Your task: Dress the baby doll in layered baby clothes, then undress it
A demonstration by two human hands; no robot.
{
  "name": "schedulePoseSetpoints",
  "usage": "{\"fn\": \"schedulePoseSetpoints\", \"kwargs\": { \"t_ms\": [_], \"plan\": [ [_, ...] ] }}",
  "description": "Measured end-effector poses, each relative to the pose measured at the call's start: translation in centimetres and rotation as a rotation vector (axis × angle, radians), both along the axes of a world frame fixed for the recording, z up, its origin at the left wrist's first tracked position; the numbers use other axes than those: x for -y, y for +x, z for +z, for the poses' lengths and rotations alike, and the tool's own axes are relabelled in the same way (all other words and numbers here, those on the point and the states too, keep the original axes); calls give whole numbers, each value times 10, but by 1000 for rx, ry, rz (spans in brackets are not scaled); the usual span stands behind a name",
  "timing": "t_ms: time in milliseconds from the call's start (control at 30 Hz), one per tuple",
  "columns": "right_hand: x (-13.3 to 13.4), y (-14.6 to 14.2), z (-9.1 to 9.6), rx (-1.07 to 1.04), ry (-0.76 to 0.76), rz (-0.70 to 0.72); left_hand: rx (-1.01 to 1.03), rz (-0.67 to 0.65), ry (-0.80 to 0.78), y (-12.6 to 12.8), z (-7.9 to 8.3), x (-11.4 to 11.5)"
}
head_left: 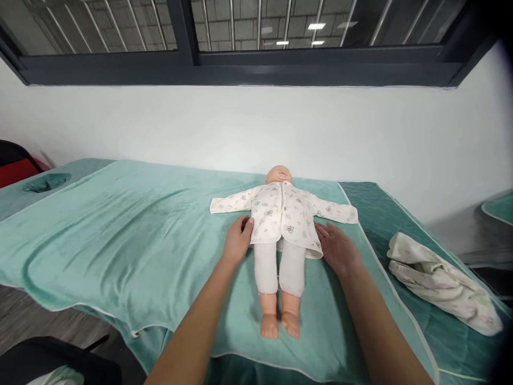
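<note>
A baby doll (269, 325) lies on its back on a green blanket (132, 214), head toward the wall and feet toward me. It wears a white printed baby jacket (266, 214), closed down the front, with both sleeves stretched out sideways. White cloth covers its legs. My left hand (238, 238) rests at the jacket's side edge, thumb and fingers slightly apart and loosely bent. On the other side, my right hand (339, 248) lies by the lower hem with its fingers stretched out, touching or just beside the fabric. Neither hand appears to grip the jacket.
A crumpled white printed cloth (441, 283) lies on the darker green cover (372, 214) at right. The white wall (160, 128) and a dark-framed window (240, 67) stand behind the bed. A black item (60, 358) is at lower left, a red-and-black one (18, 166) farther back.
</note>
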State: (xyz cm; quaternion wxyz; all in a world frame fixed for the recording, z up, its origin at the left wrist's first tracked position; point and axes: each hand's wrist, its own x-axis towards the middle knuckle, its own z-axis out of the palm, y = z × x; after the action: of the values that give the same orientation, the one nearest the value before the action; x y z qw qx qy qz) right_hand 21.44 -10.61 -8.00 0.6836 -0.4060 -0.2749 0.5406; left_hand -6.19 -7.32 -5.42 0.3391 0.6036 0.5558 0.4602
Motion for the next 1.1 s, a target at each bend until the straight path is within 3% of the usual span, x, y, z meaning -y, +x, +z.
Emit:
{"fn": "schedulePoseSetpoints", "kwargs": {
  "t_ms": [133,267,433,667,900,1100],
  "plan": [
    [-24,-4,20,-178,-172,199,436,-99,-326,13,12,-23],
    [-40,-16,25,-236,-170,224,767,-211,-555,23,8,-43],
    [-53,-19,15,-126,-185,151,946,-280,-471,27,-5,-58],
    [-75,-19,13,82,-100,61,976,-221,-377,34,-3,-82],
    [-97,-15,18,46,-102,78,942,-221,-412,40,-8,-112],
    [-105,-15,26,-46,-67,37,1005,-300,-445,38,-4,-114]
  ]
}}
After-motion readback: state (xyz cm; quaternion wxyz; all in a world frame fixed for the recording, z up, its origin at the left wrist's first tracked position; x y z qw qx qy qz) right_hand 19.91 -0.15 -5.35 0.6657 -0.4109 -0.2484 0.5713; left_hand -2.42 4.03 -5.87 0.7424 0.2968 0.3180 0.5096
